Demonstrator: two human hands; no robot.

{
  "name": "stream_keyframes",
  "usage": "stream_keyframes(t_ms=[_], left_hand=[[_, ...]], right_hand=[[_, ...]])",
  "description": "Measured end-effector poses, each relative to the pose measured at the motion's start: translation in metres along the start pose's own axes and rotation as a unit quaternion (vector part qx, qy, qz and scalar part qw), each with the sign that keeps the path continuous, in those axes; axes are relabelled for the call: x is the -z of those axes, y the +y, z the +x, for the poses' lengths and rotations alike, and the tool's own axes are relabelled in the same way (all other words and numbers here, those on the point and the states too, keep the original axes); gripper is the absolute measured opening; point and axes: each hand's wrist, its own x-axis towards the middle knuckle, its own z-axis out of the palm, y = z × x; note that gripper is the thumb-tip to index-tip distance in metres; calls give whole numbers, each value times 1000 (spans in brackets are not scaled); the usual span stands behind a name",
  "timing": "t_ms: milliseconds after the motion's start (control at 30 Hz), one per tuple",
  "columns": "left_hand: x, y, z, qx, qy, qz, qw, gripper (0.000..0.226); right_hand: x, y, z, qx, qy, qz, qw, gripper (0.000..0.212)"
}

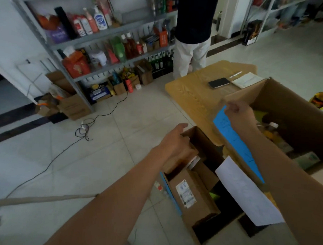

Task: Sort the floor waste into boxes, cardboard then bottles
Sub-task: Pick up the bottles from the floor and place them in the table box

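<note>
Tiled floor (118, 157) below, left hand (176, 141) grips unreadable-labelled cardboard (189, 190); right hand (237, 111) pinches box flap (237, 96).

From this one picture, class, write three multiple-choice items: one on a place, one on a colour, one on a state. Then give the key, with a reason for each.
1. Where is the phone?
A. on the wooden table
B. on the floor
C. in a box

2. What colour is the tape on the big box?
A. red
B. blue
C. green

3. What is the left hand doing?
A. hanging free
B. holding a bottle
C. gripping the small box at its flap

Key:
1 A, since the phone lies flat on the tabletop beside a notebook.
2 B, since a blue strip runs down the near wall under the right hand.
3 C, since the fingers curl over the cardboard edge of that box on the floor.
</note>
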Motion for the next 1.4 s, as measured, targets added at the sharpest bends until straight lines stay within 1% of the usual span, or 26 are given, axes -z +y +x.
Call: stream_keyframes(t_ms=[67, 167, 267, 367, 433, 533, 633, 733, 800, 900, 1000, 1067, 1133, 1200, 1300, 1367, 1400], left_hand=[[31, -29, -11, -7, 11, 1, 1000, 50], [83, -75, -32, -2, 26, -15, 1000, 48], [154, -133, -57, 4, 58, -45, 997, 45], [225, -195, -83, 45, 99, -67, 992, 43], [261, -233, -101, 73, 123, -85, 986, 42], [297, -283, -126, 98, 156, -109, 977, 39], [310, -324, -139, 125, 180, -137, 966, 34], [305, -357, -140, 153, 192, -162, 956, 31], [293, -374, -135, 169, 184, -168, 954, 31], [269, -395, -121, 193, 168, -196, 947, 32], [233, -422, -104, 240, 161, -252, 924, 30], [198, -443, -88, 269, 161, -281, 907, 28], [155, -467, -69, 297, 152, -283, 899, 28], [111, -490, -48, 321, 112, -266, 902, 29], [50, -527, -13, 325, 48, -236, 914, 35], [18, -560, 14, 336, 35, -246, 908, 37], [3, -579, 27, 343, 42, -256, 903, 38]], right_hand=[[-37, -19, -18, 23, -25, -2, 999, 33], [-103, -46, -51, 36, -64, -7, 997, 31], [-190, -80, -89, 55, -135, -20, 989, 30], [-283, -110, -125, 65, -209, -43, 975, 32], [-333, -122, -148, 78, -239, -60, 966, 32], [-380, -130, -170, 73, -279, -64, 955, 32], [-405, -128, -173, 50, -303, -73, 949, 33], [-424, -120, -165, 32, -307, -94, 946, 34], [-435, -109, -159, 17, -304, -108, 946, 34], [-453, -79, -150, -22, -313, -117, 942, 34], [-477, -35, -142, -73, -339, -141, 927, 38], [-490, 2, -136, -106, -342, -158, 920, 38], [-505, 48, -127, -130, -351, -190, 908, 39], [-523, 104, -117, -142, -360, -220, 895, 39], [-559, 184, -106, -165, -369, -239, 883, 40], [-590, 236, -100, -177, -371, -238, 880, 40], [-607, 262, -96, -185, -372, -240, 877, 40]])
